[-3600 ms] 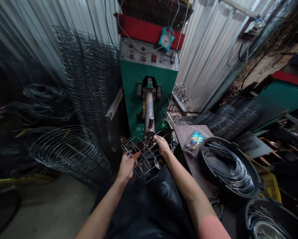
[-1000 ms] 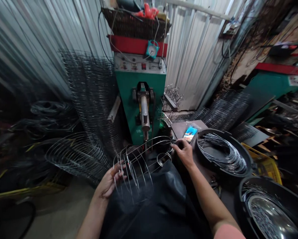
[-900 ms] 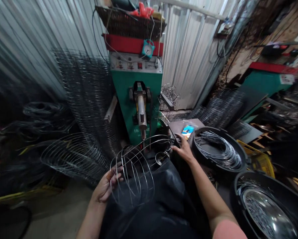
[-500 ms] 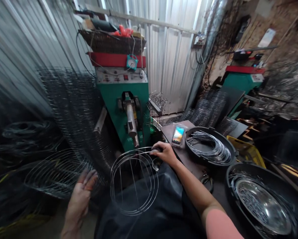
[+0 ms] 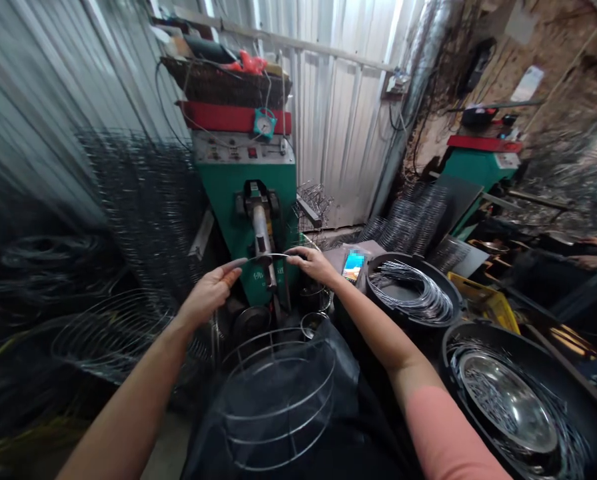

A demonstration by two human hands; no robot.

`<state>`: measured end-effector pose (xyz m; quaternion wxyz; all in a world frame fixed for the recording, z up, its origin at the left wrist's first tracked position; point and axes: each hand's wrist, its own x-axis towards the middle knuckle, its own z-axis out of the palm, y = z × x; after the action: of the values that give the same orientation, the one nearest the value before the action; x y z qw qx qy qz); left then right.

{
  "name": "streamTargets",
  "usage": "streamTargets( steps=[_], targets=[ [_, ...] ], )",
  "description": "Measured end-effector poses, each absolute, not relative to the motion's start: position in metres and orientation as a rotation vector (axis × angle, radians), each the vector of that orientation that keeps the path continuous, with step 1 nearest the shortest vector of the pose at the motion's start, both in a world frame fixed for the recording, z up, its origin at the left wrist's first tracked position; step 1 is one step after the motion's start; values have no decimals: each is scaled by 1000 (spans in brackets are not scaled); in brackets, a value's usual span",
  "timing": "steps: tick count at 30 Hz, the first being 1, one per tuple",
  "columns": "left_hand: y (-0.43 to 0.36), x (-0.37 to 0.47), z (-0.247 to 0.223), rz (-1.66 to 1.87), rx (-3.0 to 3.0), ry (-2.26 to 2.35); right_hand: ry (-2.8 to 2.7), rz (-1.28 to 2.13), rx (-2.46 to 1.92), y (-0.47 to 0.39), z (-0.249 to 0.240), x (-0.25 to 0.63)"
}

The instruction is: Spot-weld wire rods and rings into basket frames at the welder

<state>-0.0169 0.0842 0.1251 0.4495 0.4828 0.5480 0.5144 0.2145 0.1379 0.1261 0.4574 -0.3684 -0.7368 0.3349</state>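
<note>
A curved wire (image 5: 276, 255) crosses the front of the green machine (image 5: 246, 193), at the lower end of its metal arm (image 5: 261, 230). My left hand (image 5: 211, 290) pinches the wire's left end between thumb and fingers. At the right end, my right hand (image 5: 314, 265) grips it with closed fingers. A round wire frame (image 5: 278, 417) with several hoops and cross wires rests on the dark apron over my lap, below both hands. Whether the held wire joins this frame cannot be made out.
On the right stand a black pan of wire rings (image 5: 413, 290) and another holding a steel bowl (image 5: 508, 403). Beside them are a phone (image 5: 354, 263) and a yellow crate (image 5: 483, 300). Stacked wire racks (image 5: 138, 200) rise at the left. Another person's hand (image 5: 596, 261) shows at far right.
My left hand has moved up and right and taken hold of the wire. My right hand has risen slightly left. The round frame has dropped lower and tilted over my lap.
</note>
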Motion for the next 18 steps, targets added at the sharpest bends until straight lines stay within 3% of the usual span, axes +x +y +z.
streamTargets(
  steps=[3,8,18],
  targets=[
    [93,-20,87,1027,1034,1322,-1787,862,-1017,152,78,213],
    [89,-25,40,936,937,1363,-1839,915,-1110,149,9,205],
    [101,-38,12,898,1327,1393,-2181,613,-1123,151,4,197]
  ],
)
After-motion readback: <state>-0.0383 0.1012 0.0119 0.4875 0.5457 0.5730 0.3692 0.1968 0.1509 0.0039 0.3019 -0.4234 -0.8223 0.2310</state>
